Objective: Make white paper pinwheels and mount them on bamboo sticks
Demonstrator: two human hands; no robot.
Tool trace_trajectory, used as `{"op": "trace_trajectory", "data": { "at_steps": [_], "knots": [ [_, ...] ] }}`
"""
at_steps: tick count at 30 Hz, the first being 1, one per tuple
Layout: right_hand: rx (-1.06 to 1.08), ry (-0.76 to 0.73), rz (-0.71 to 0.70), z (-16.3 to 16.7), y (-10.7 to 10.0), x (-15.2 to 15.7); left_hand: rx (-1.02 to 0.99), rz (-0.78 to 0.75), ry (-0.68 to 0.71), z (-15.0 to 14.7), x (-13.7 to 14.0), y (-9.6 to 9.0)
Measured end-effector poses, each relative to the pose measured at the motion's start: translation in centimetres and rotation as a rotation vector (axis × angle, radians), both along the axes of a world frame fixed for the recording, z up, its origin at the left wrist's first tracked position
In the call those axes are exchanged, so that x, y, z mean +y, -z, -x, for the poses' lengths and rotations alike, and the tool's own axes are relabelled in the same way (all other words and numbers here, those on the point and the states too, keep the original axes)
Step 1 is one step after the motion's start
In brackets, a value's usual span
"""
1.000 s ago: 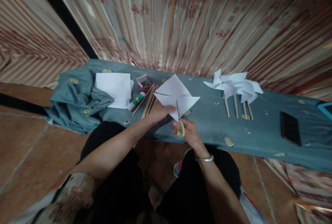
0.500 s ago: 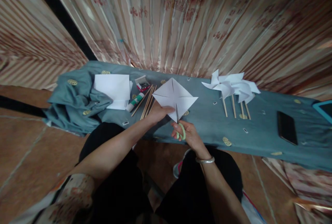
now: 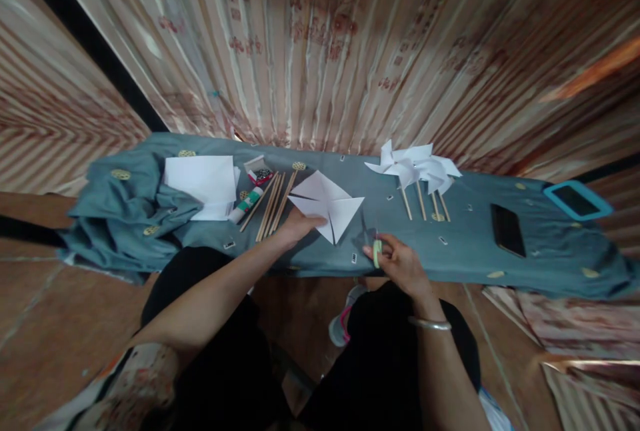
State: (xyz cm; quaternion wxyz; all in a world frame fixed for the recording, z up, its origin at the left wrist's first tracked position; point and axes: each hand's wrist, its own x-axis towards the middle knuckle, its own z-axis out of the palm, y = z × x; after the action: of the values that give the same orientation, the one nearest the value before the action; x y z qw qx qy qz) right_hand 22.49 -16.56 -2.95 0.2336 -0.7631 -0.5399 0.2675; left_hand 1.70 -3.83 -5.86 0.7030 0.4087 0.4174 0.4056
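Observation:
My left hand point(image 3: 299, 224) pinches the near-left edge of a white paper square point(image 3: 327, 201), thumb on top. Slits run from the square's corners toward its middle. To the right of the paper, my right hand point(image 3: 397, 259) grips a pair of scissors point(image 3: 377, 253) by light green handles. The thin blades point away from me, apart from the paper, and are hard to make out. Just left of the paper lie several wooden sticks point(image 3: 273, 208). Beyond my right hand rest several white paper pinwheels point(image 3: 413, 166) on sticks.
A grey-green cloth point(image 3: 465, 264) covers the long table. On the left are a stack of white paper point(image 3: 200, 181), a glue stick point(image 3: 246, 204) and a small open box point(image 3: 259, 171) of metal bits. A black phone point(image 3: 508, 230) and a blue-framed device point(image 3: 577, 200) lie at right.
My right hand has drawn the scissors out of the paper and moved right. The paper's near corner now shows an open slit. My view has shifted slightly to the right.

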Motion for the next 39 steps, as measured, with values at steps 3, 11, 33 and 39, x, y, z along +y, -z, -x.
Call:
{"op": "trace_trajectory", "data": {
  "at_steps": [3,11,33,39],
  "knots": [
    [-0.394,0.103,-0.030,-0.7,0.1,0.0,0.057,-0.050,0.100,-0.1,-0.4,0.2],
    [-0.647,0.135,-0.053,-1.8,1.4,1.4,0.089,-0.106,0.269,0.9,-0.8,0.1],
    [-0.631,-0.243,-0.350,5.3,2.6,5.1,1.110,-1.092,0.424,4.9,-3.6,0.0],
    [-0.714,-0.228,-0.305,6.0,4.3,5.4,1.232,-1.069,0.446,5.2,-3.2,1.4]
  ]
}}
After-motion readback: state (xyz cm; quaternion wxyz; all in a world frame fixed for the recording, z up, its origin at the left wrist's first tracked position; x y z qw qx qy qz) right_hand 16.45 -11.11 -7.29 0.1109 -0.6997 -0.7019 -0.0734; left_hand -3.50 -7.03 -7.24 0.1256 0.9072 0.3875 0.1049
